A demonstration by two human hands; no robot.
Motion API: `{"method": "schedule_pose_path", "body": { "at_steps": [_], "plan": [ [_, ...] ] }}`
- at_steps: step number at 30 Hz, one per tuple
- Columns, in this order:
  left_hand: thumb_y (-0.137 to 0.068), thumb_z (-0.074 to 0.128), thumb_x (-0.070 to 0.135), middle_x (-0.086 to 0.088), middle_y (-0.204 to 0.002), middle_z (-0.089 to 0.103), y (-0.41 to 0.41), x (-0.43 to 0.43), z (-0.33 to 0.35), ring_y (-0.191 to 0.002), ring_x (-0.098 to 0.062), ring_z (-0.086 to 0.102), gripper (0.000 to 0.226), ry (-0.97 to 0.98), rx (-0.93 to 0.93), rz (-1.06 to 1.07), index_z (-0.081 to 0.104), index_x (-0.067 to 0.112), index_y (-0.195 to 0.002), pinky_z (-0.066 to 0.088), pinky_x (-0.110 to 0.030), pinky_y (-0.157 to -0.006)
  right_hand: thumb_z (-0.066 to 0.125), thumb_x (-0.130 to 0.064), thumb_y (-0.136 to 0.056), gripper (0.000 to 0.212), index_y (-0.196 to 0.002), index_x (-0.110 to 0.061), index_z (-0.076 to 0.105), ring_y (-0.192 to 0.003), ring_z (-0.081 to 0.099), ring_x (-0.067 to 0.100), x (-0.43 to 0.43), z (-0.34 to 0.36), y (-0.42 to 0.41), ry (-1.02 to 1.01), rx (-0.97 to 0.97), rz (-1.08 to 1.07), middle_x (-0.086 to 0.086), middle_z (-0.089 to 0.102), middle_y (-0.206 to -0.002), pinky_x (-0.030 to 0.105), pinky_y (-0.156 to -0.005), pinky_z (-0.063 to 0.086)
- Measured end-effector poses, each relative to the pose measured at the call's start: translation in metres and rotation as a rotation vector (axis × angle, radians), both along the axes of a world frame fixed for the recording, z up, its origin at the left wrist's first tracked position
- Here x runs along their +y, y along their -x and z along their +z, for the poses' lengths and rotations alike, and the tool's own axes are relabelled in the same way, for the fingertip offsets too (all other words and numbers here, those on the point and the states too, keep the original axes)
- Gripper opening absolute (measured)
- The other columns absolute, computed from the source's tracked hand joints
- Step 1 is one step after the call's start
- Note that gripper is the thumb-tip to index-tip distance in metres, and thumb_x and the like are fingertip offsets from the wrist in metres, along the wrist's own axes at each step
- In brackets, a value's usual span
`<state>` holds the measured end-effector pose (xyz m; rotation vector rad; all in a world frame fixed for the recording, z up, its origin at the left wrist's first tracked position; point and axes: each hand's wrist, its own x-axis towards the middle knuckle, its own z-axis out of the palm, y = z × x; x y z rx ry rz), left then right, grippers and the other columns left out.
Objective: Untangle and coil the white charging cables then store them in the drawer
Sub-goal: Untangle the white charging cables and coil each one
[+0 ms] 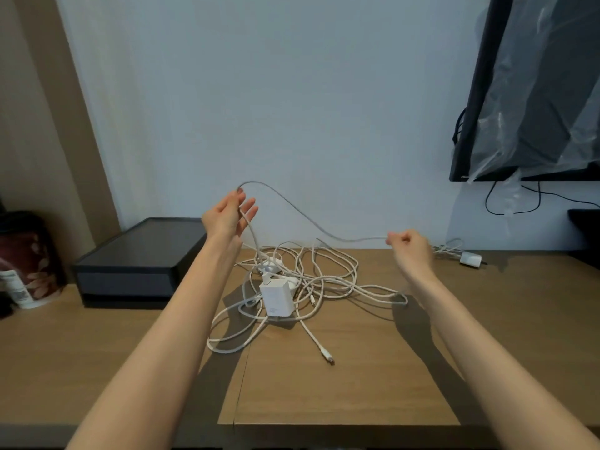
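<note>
Left hand [229, 216], centre frame, is raised, pinching a lifted cable strand [292, 206] at the fingertips with the other fingers loosely spread. Right hand [410, 248], right of centre, has its fingers curled and pinches the same strand's far end. The strand arcs between the hands above the tangled white cables [324, 280], which lie mid-table around a white charger brick [277, 298]. One loose connector end [329, 358] points toward the lower centre. The left forearm crosses in front of the pile's left edge.

Black drawer unit [139, 261] sits left of centre on the wooden table [357, 401], drawer apparently closed, front dim. A small white adapter [470, 258] with its own cord lies at the right, near the wall. Plastic-wrapped screen [535, 92] upper right, black wires [513, 203] hanging under it. Floral container [29, 258] at the left edge.
</note>
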<state>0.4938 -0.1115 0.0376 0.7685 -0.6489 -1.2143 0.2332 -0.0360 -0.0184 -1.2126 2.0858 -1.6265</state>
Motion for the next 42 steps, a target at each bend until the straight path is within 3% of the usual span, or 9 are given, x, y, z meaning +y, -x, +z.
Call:
{"method": "schedule_pose_path", "body": {
  "at_steps": [5, 9, 11, 17, 21, 30, 34, 37, 42],
  "plan": [
    [-0.093, 0.057, 0.013, -0.004, -0.081, 0.066, 0.018, 0.007, 0.008, -0.068, -0.012, 0.069, 0.013, 0.087, -0.086, -0.133, 0.065, 0.003, -0.090, 0.058, -0.024, -0.062, 0.046, -0.018, -0.097, 0.027, -0.117, -0.019, 0.063, -0.125, 0.047, 0.022, 0.007, 0.003, -0.024, -0.103, 0.244, 0.258, 0.005, 0.055, -0.134, 0.030, -0.097, 0.035],
    [-0.093, 0.056, 0.012, -0.004, -0.080, 0.066, 0.030, 0.017, 0.017, -0.066, -0.010, 0.068, 0.016, 0.150, -0.119, -0.202, 0.064, -0.002, -0.097, 0.059, -0.024, -0.066, 0.042, -0.038, -0.100, 0.036, -0.131, -0.028, 0.055, -0.146, -0.005, 0.028, 0.023, 0.039, -0.058, -0.054, 0.497, 0.219, 0.002, -0.002, -0.161, 0.047, -0.116, 0.001],
    [-0.093, 0.057, 0.012, -0.004, -0.082, 0.067, 0.033, 0.022, 0.021, -0.066, -0.009, 0.068, 0.021, 0.183, -0.159, -0.223, 0.062, -0.005, -0.105, 0.058, -0.022, -0.067, 0.039, -0.040, -0.100, 0.040, -0.137, -0.028, 0.050, -0.146, -0.014, 0.025, 0.027, 0.055, -0.072, 0.032, 0.620, 0.211, 0.002, -0.012, -0.161, 0.044, -0.116, -0.009],
    [-0.093, 0.057, 0.014, -0.004, -0.088, 0.070, 0.033, 0.034, 0.025, -0.075, -0.011, 0.069, 0.025, 0.274, -0.326, -0.286, 0.064, -0.003, -0.109, 0.058, -0.025, -0.077, 0.050, -0.030, -0.097, 0.059, -0.147, -0.017, 0.022, -0.139, 0.029, 0.015, 0.014, 0.060, -0.095, 0.177, 0.269, 0.472, 0.000, 0.032, -0.151, 0.028, -0.109, 0.024],
    [-0.093, 0.057, 0.012, 0.000, -0.077, 0.071, 0.031, 0.038, 0.026, -0.072, -0.011, 0.069, 0.019, 0.319, -0.344, -0.301, 0.066, -0.002, -0.103, 0.058, -0.025, -0.078, 0.040, -0.020, -0.101, 0.042, -0.142, -0.013, 0.034, -0.109, 0.051, 0.012, 0.009, 0.053, -0.100, 0.224, 0.244, 0.505, 0.003, 0.051, -0.124, 0.030, -0.098, 0.041],
    [-0.095, 0.051, 0.006, 0.004, -0.061, 0.067, 0.032, 0.043, 0.029, -0.064, -0.006, 0.065, 0.026, 0.284, -0.231, -0.468, 0.058, -0.005, -0.118, 0.055, -0.024, -0.080, 0.053, -0.040, -0.094, 0.048, -0.134, -0.015, 0.039, -0.119, 0.044, 0.013, 0.018, 0.027, -0.111, -0.063, 0.254, 0.762, -0.006, 0.053, -0.122, 0.034, -0.099, 0.039],
    [-0.097, 0.046, 0.005, 0.005, -0.059, 0.058, 0.035, 0.044, 0.029, -0.074, -0.007, 0.058, 0.026, 0.260, -0.188, -0.551, 0.057, 0.000, -0.120, 0.053, -0.023, -0.082, 0.045, -0.025, -0.100, 0.014, -0.109, -0.016, 0.049, -0.100, 0.060, 0.012, 0.013, 0.020, -0.121, -0.052, 0.227, 0.799, -0.003, 0.067, -0.099, 0.032, -0.089, 0.045],
    [-0.098, 0.045, 0.006, 0.005, -0.061, 0.057, 0.031, 0.043, 0.033, -0.083, -0.009, 0.057, 0.020, 0.273, -0.218, -0.529, 0.062, 0.010, -0.106, 0.050, -0.022, -0.082, 0.034, -0.022, -0.103, 0.024, -0.093, -0.016, 0.054, -0.076, 0.056, 0.011, 0.015, 0.016, -0.121, -0.044, 0.277, 0.815, -0.008, 0.059, -0.072, 0.029, -0.074, 0.042],
    [-0.098, 0.045, 0.007, 0.001, -0.075, 0.062, 0.018, 0.036, 0.023, -0.078, -0.007, 0.060, 0.020, 0.428, -0.284, -0.320, 0.062, 0.006, -0.110, 0.052, -0.025, -0.089, 0.028, -0.022, -0.105, 0.032, -0.082, -0.021, 0.050, -0.064, 0.042, 0.012, 0.013, 0.012, -0.107, 0.020, 0.269, 0.837, -0.006, 0.044, -0.066, 0.029, -0.066, 0.037]
  ]
}}
